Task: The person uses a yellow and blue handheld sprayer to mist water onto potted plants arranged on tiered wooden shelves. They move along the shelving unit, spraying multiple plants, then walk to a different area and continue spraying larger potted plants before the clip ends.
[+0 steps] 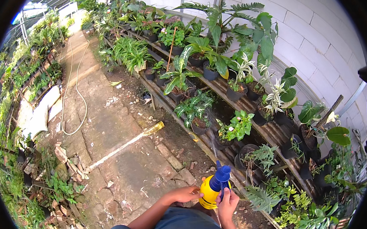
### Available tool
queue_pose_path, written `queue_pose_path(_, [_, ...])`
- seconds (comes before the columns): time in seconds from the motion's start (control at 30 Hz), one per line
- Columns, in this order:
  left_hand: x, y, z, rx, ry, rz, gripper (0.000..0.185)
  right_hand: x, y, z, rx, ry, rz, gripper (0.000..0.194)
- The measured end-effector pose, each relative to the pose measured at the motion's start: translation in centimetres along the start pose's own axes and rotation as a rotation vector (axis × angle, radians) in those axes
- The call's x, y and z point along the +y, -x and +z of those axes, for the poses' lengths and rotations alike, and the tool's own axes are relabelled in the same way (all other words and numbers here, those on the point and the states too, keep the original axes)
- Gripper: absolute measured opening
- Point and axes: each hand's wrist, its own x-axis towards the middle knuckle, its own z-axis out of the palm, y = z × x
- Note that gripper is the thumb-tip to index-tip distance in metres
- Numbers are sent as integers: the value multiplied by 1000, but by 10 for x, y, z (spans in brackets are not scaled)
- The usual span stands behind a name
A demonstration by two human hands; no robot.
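A pump spray bottle (207, 188) with a yellow body and a blue top is in front of my waist. My right hand (228, 203) is wrapped around its blue handle. On the other side, my left hand (185, 194) supports the yellow body, its lower fingers partly hidden. Fine mist streams from the blue nozzle (218, 163) towards the shelf. That mist passes between a potted plant with pale-veined leaves (195, 107) and a potted plant with pink flowers (241, 125). Nearer me stands a black pot with a drooping, narrow-leaved plant (263, 156).
Tiered corrugated shelving (267, 141) with many potted plants runs along a white block wall (307, 22). A hose (83, 98) lies on the paved path (116, 143). White sacks (41, 113) and broken bricks (66, 159) lie at left. A yellowish piece (154, 128) lies across the path.
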Motion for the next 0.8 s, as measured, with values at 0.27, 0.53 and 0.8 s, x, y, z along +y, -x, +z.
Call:
queue_pose_path(0.27, [-2,30,-4,-26,-125,-51,72,13,13,3,86,27,-78,46])
queue_pose_path(0.53, [-5,82,49,115,197,-42,58,31,86,-53,82,-4,6,49])
queue_pose_path(0.8, [0,135,139,-43,-130,-127,64,46,228,-115,167,72,18,46])
